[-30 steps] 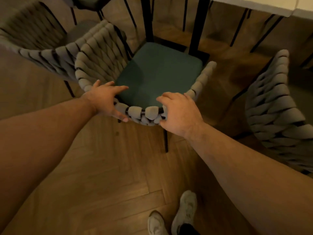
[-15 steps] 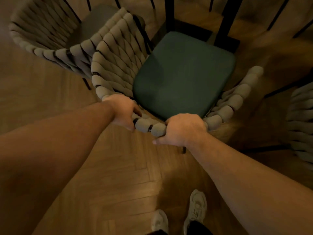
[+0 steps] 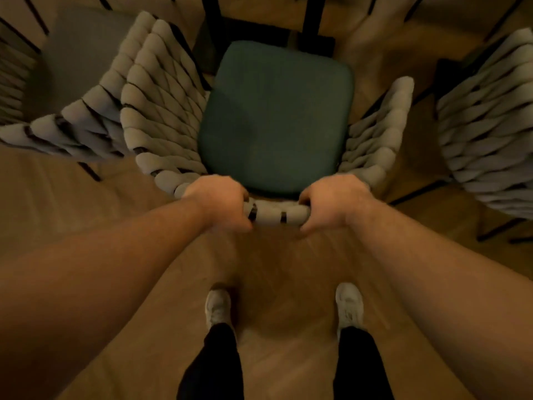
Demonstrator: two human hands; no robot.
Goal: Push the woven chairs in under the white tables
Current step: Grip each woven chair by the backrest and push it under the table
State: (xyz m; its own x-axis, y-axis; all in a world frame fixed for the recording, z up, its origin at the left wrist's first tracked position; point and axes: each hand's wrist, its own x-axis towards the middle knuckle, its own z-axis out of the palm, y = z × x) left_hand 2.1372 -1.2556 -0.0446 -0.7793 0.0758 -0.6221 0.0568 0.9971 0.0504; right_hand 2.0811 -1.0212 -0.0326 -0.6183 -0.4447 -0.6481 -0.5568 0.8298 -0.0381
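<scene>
A woven chair (image 3: 161, 111) with thick grey rope weave and a dark green seat cushion (image 3: 277, 116) stands straight in front of me. My left hand (image 3: 222, 202) grips the top rail of its backrest on the left. My right hand (image 3: 331, 202) grips the same rail on the right. Both have fingers curled over the rail. Black table legs (image 3: 313, 21) stand just beyond the seat's front edge. The white table top is out of view.
A second woven chair (image 3: 72, 122) with a grey seat touches the left side of mine. A third woven chair (image 3: 487, 125) stands at the right. Wooden herringbone floor (image 3: 282, 269) lies under my two white shoes (image 3: 217, 308).
Both hands went from resting on the backrest rail to gripping it. The chair has turned square to me and my view has tilted down, so the table top has left the frame.
</scene>
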